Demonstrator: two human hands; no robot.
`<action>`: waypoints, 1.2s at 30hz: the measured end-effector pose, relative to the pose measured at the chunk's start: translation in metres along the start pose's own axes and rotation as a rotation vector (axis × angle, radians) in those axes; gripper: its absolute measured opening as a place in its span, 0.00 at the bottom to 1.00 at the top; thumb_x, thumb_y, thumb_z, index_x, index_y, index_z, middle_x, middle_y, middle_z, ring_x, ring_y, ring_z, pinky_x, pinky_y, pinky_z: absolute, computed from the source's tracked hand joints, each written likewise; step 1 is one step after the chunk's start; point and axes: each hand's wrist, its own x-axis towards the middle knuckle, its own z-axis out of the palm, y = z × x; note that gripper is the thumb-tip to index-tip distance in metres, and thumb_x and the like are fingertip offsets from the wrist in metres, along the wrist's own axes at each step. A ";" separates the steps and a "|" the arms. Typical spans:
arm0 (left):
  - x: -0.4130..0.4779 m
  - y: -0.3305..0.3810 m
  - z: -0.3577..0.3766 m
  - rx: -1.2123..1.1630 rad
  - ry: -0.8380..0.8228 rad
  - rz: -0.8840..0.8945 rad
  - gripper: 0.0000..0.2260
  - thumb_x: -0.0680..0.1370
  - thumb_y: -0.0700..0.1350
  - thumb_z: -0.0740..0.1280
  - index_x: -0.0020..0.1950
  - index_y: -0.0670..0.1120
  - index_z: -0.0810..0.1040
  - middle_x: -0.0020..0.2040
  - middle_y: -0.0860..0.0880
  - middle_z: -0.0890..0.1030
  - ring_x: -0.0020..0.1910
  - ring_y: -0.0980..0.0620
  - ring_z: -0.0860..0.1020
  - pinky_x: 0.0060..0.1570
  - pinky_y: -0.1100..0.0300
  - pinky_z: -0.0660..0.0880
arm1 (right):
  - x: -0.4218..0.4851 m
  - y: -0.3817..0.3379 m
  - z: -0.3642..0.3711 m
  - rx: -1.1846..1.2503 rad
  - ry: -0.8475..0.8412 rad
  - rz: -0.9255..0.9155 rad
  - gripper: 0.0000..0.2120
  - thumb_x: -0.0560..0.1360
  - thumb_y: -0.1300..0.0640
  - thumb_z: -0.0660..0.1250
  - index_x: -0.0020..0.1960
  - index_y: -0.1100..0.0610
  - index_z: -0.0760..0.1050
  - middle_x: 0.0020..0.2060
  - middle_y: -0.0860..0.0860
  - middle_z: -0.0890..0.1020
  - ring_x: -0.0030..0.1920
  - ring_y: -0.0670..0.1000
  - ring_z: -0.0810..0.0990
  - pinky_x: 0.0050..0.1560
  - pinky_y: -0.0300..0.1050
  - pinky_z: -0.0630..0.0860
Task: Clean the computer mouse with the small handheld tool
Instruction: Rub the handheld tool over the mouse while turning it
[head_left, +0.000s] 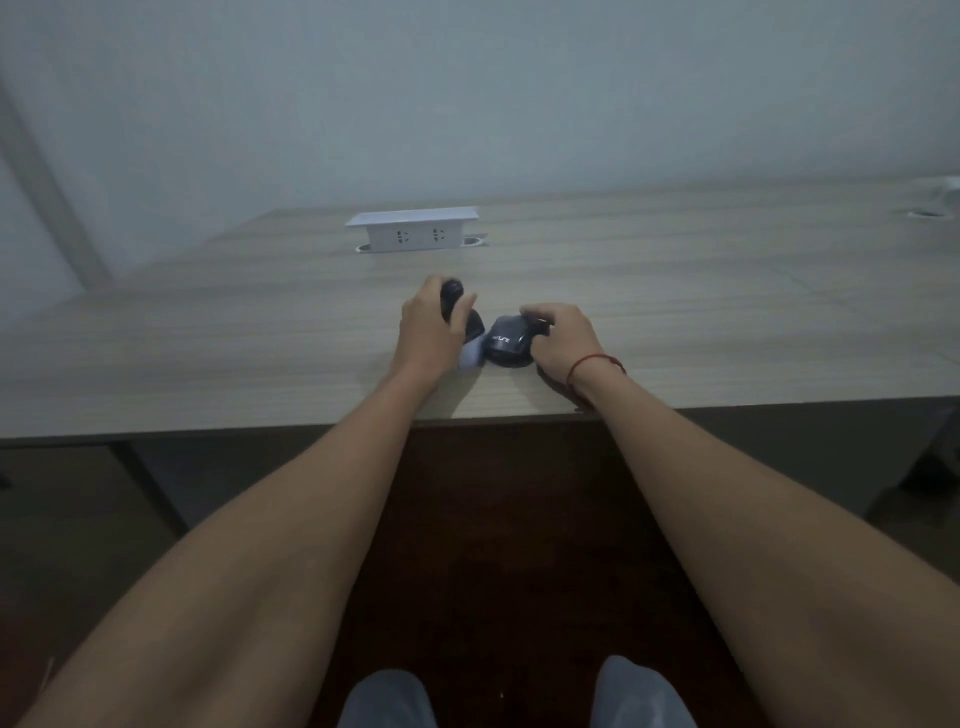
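Observation:
A black computer mouse (508, 342) with white lettering lies on the wooden desk (208, 353) near its front edge. My right hand (563, 340) grips the mouse from its right side, with the fingers curled over its far end. My left hand (428, 327) is closed around a small dark handheld tool (457, 306) with a pale lower part (470, 358). The tool stands just left of the mouse and touches or nearly touches it. Much of the tool is hidden by my fingers.
A white pop-up socket box (413, 228) stands at the back middle of the desk. At the far right there is a round cable hole (927, 213) and a pale object (945, 189). My knees (389, 701) show below the desk edge.

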 end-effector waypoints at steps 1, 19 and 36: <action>0.000 0.000 -0.001 -0.004 0.003 0.009 0.10 0.78 0.46 0.65 0.55 0.41 0.76 0.50 0.41 0.80 0.50 0.43 0.78 0.53 0.49 0.77 | 0.001 0.000 0.001 -0.013 0.033 0.014 0.26 0.72 0.72 0.58 0.67 0.58 0.74 0.68 0.56 0.76 0.69 0.55 0.71 0.68 0.40 0.65; 0.007 0.010 -0.002 0.056 0.076 0.033 0.10 0.78 0.46 0.66 0.54 0.41 0.76 0.49 0.41 0.81 0.49 0.45 0.79 0.51 0.51 0.77 | 0.002 0.003 0.001 -0.061 -0.116 -0.008 0.46 0.63 0.40 0.77 0.73 0.59 0.63 0.68 0.55 0.72 0.64 0.54 0.73 0.62 0.49 0.74; 0.024 0.035 0.012 -0.027 0.051 0.052 0.10 0.76 0.47 0.69 0.53 0.43 0.77 0.49 0.43 0.82 0.49 0.46 0.79 0.50 0.53 0.77 | 0.006 0.006 0.003 0.001 -0.136 -0.050 0.19 0.63 0.42 0.77 0.44 0.51 0.73 0.40 0.48 0.78 0.39 0.47 0.76 0.37 0.40 0.72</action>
